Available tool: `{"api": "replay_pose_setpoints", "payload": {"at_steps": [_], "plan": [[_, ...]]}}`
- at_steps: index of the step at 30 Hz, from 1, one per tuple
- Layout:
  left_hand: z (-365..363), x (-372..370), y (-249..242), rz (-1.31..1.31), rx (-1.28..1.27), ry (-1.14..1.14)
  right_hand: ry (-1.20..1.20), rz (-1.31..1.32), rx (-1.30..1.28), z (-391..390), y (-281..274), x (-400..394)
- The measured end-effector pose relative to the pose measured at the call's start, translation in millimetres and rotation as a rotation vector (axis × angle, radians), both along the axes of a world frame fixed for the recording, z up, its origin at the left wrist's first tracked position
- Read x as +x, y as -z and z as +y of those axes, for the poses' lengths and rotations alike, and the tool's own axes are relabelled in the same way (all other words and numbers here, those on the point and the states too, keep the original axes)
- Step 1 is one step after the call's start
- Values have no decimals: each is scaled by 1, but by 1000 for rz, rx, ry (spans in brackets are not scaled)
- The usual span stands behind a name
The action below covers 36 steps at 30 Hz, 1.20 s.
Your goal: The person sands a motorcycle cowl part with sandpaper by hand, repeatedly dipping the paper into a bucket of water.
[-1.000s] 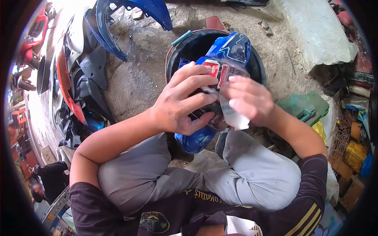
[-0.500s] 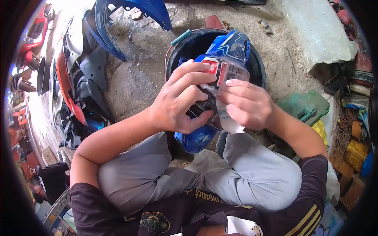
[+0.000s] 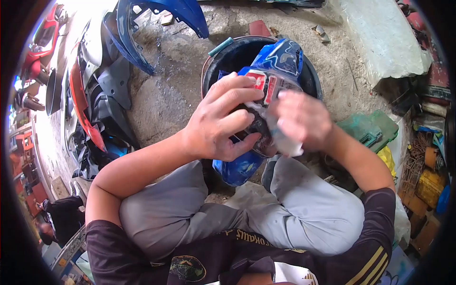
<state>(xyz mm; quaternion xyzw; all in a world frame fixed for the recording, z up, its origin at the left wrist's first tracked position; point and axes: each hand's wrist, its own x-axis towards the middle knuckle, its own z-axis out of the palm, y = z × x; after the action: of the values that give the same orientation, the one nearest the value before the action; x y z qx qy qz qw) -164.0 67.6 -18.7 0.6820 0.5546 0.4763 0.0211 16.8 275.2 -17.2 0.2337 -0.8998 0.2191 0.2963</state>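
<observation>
A glossy blue plastic panel (image 3: 241, 170), probably a motorcycle fairing, rests across the bucket (image 3: 311, 78) in front of me. On its upper side is a sticker (image 3: 257, 81) with red, white and black print. My left hand (image 3: 225, 116) is spread over the sticker and grips the panel's edge, thumb below and fingers on top. My right hand (image 3: 301, 118), smeared by motion, pinches a loose whitish film (image 3: 288, 146) that hangs under its fingers at the sticker's right side. The panel's middle is partly hidden by both hands.
Blue fairing pieces (image 3: 183, 15) lie at the upper left, beside a heap of black and red panels (image 3: 84, 109). A green case (image 3: 370, 127) and a yellow bag (image 3: 387, 159) are on the right. A whitish block (image 3: 384, 42) stands at the upper right. Another person (image 3: 61, 216) is at far left.
My right hand has shifted slightly right and blurred, drawing the whitish film right with it. My left hand and the panel stay nearly where they were.
</observation>
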Motion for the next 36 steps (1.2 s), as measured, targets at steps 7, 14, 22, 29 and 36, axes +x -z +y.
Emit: {"api": "replay_pose_setpoints", "payload": {"at_steps": [7, 14, 22, 29, 36], "plan": [[-3, 2, 0, 57, -1, 3, 5, -18, -14, -8, -7, 1], [-2, -2, 0, 48, -3, 13, -41, -12, 39, -4, -1, 6], [-3, 0, 2, 40, -12, 10, 15, 9, -32, 2, -1, 0], [-5, 5, -2, 1, -16, -14, 14, -21, -89, -3, -2, -1], [-6, 3, -2, -7, -28, -15, 0, 28, -45, -3, 0, -2]]}}
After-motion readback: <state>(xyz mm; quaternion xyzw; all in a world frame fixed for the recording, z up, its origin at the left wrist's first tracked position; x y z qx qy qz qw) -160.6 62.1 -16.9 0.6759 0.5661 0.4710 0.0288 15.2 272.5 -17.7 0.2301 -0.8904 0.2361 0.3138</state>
